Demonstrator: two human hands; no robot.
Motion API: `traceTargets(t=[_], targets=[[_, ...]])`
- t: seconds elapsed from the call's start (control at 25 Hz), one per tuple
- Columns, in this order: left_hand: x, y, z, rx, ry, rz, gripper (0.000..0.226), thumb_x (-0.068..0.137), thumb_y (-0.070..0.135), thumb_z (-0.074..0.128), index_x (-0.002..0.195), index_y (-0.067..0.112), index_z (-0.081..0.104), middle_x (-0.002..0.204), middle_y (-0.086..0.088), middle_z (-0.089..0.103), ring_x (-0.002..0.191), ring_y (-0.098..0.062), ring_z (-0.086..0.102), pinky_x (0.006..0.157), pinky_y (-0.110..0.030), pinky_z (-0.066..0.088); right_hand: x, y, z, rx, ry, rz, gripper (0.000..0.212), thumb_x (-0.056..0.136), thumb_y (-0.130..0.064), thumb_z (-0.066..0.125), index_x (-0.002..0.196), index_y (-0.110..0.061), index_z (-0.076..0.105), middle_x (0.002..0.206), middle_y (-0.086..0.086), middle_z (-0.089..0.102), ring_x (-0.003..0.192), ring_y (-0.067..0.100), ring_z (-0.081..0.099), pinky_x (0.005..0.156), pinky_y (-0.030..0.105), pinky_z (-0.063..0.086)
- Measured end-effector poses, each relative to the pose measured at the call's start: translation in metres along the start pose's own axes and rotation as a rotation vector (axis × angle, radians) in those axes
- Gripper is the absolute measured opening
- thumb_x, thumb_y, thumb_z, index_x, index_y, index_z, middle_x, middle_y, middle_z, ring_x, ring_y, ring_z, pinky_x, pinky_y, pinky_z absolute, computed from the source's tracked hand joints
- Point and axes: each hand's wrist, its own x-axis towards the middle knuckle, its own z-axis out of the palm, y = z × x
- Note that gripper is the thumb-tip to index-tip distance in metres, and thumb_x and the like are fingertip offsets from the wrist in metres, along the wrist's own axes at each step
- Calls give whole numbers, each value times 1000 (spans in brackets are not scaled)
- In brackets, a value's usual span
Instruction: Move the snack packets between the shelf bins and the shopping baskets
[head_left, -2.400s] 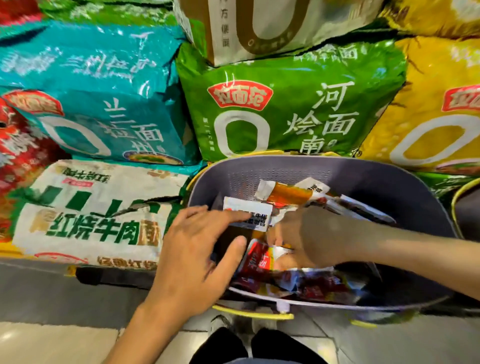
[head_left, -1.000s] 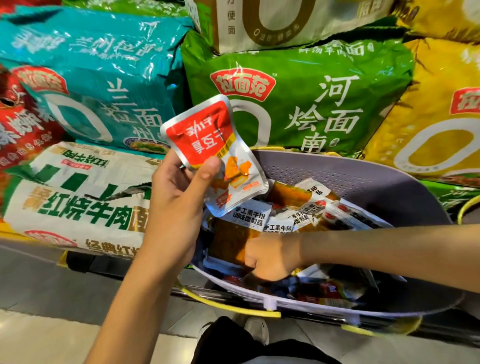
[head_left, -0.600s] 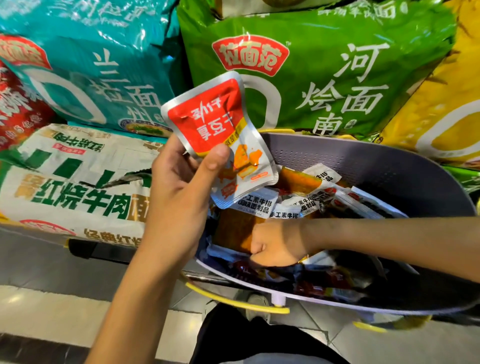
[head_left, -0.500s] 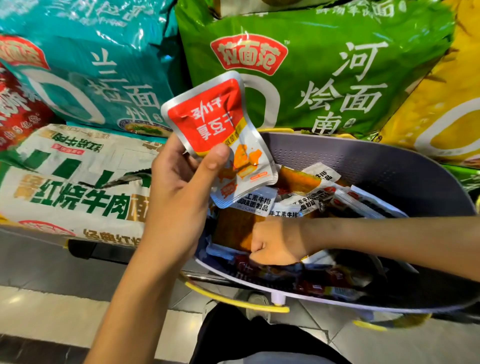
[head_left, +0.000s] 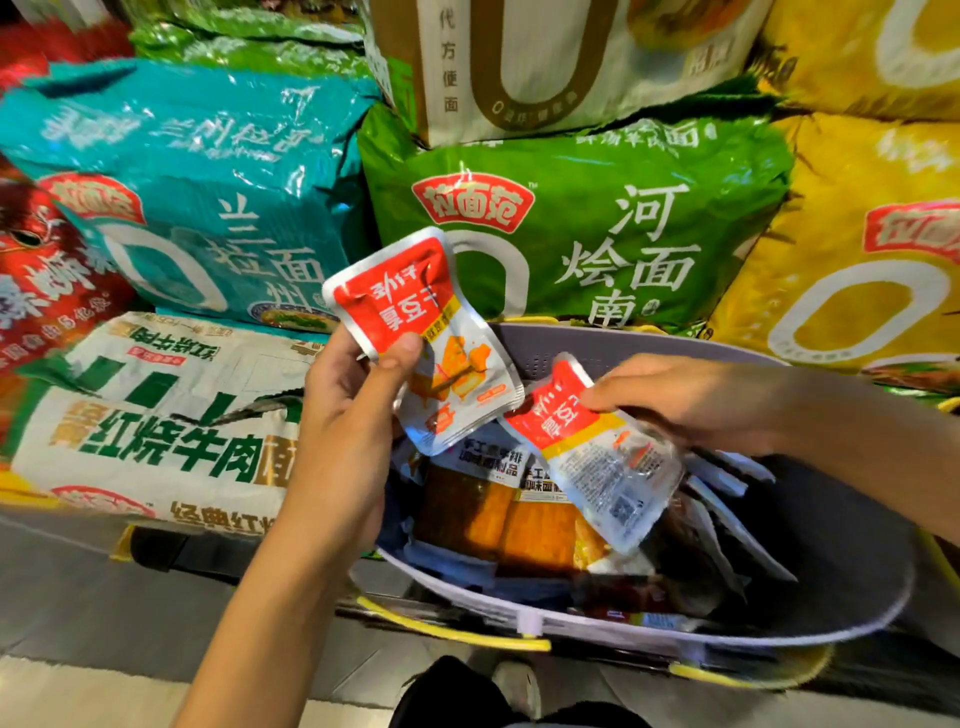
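Head view: left hand (head_left: 347, 421) pinches a red-and-silver snack packet (head_left: 410, 322) above the grey shopping basket (head_left: 857, 525), while right hand (head_left: 691, 397) grips a second packet (head_left: 597, 462) just beside it, over heaped packets (head_left: 498, 525), noodle bags (head_left: 623, 234) stacked behind.

**Two packets up, both hands busy**

Left hand (head_left: 343, 415) pinches a red snack packet (head_left: 415, 332) above the grey basket (head_left: 649, 358) — right hand (head_left: 691, 400) grips a second packet (head_left: 587, 457) beside it. More packets (head_left: 509, 519) fill the basket.
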Motion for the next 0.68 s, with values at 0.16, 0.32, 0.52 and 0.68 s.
traceTargets(t=[0.16,0.32,0.52,0.68], targets=[[1,0,4,41,46,-90,7,87,19,52,88,19,59,71,8,68,63,-8,66,52,-23,53,-28,-10,-18,125,23,-224,25,72,-13,70,92,2,66,86,12,73,66,14,69,62,21,55],[2,1,15,27,4,-150,9,85,21,53,89,21,61,69,6,66,57,-10,62,56,-30,54,-39,-27,-10,-52,457,-615,13,76,-14,72,86,-6,72,75,10,73,57,18,62,61,27,51],[-2,3,39,-34,-144,-206,39,69,44,52,96,16,57,67,8,64,57,-8,60,71,-34,57,-21,-35,29,-639,765,-870,46,74,-35,77,117,-23,67,89,-8,64,75,10,60,71,18,47],[-1,-2,38,-14,-131,-190,43,75,45,50,104,14,57,76,3,70,63,-9,66,66,-28,56,-16,-27,34,-527,531,-810,42,83,-29,68,125,-22,61,104,-12,53,88,1,52,71,3,41]])
